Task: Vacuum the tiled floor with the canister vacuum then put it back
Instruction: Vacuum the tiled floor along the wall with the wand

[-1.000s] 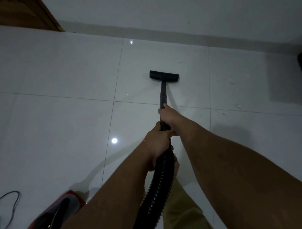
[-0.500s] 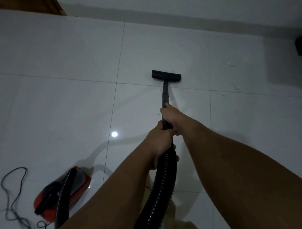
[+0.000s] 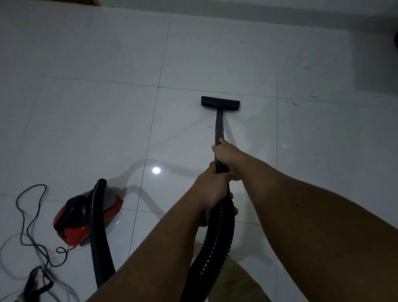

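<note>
Drew the floor nozzle (image 3: 220,104) back across the grout line toward frame centre, right hand (image 3: 226,158) and left hand (image 3: 212,191) both wrapped round the wand (image 3: 219,127), red canister (image 3: 86,219) now lower left; sweeping likely unfinished.

A wooden corner (image 3: 93,2) at the top left; khaki trousers (image 3: 241,280) below

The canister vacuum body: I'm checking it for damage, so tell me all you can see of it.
The canister vacuum body is a small red shell with a black top and a greyish front panel, plastic by its look. It sits on the tiled floor at lower left. A black hose arches over it; a thin power cord trails left. No damage shows.
</note>
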